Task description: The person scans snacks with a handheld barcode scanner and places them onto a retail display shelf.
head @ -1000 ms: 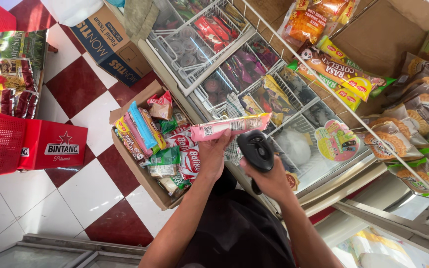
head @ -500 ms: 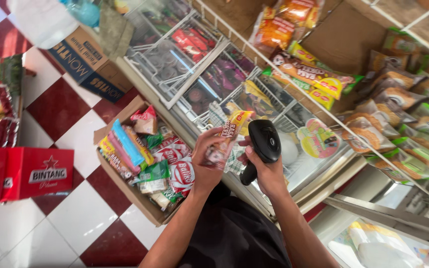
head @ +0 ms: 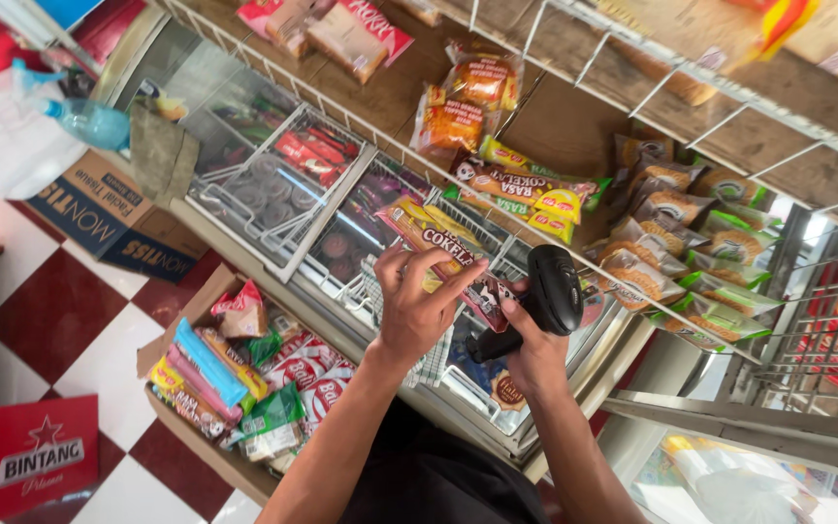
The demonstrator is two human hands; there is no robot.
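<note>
The left hand [head: 419, 311] pinches a long, flat snack packet [head: 448, 254], yellow and maroon with a brown band, holding it over the glass lid of the chest freezer [head: 273, 184]. The right hand [head: 535, 349] is clenched around the grip of a black barcode scanner [head: 550, 291], its head just beside the packet's lower end. Above, a white wire shelf rail [head: 632, 291] fronts rows of yellow, orange and green wafer packs [head: 671, 243]. Below left, an open cardboard box [head: 181, 412] on the red-and-white tiled floor [head: 60, 311] holds blue, pink and green wrappers. Half a second ago the packet was lower, above the box; it has since risen towards the shelf. Open floor lies left of the box.
</note>
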